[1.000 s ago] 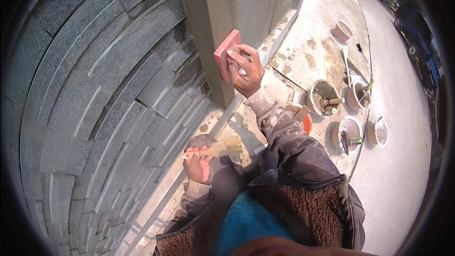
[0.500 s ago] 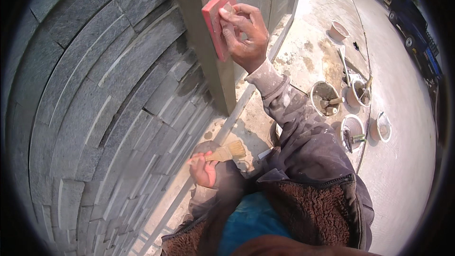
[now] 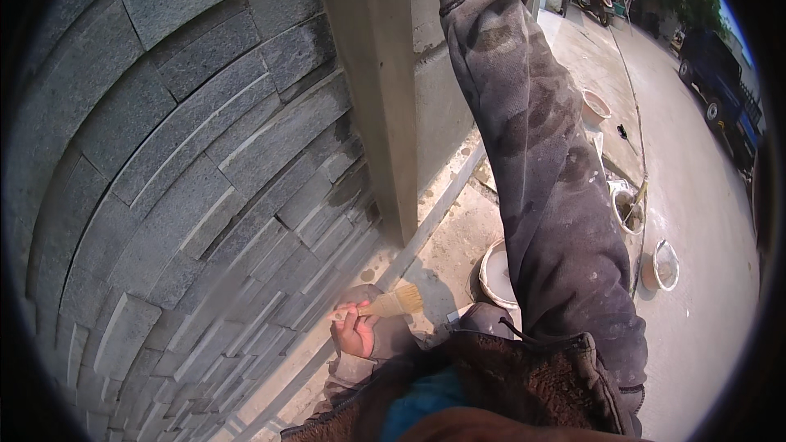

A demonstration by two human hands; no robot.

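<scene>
Raising the right arm high along the concrete column [image 3: 377, 106], while the left hand [image 3: 355, 336] keeps a brush [image 3: 391, 304] near the column's foot.
Since a second ago, the right sleeve [image 3: 540, 131] has climbed beside the column, taking the right hand and the red float it held past the top edge; that grip's state cannot be told, and work on the column now seems higher, out of sight. The left grip is closed around the brush handle. Right of the column's foot, a pale-rimmed bucket [image 3: 483, 272] holds something whitish, perhaps cloudy liquid. Farther right of the column, one bucket [image 3: 616, 203] contains a long-handled tool; the outermost tub [image 3: 651, 271] and the upper reddish tub [image 3: 591, 114] have contents too unclear to tell.
</scene>
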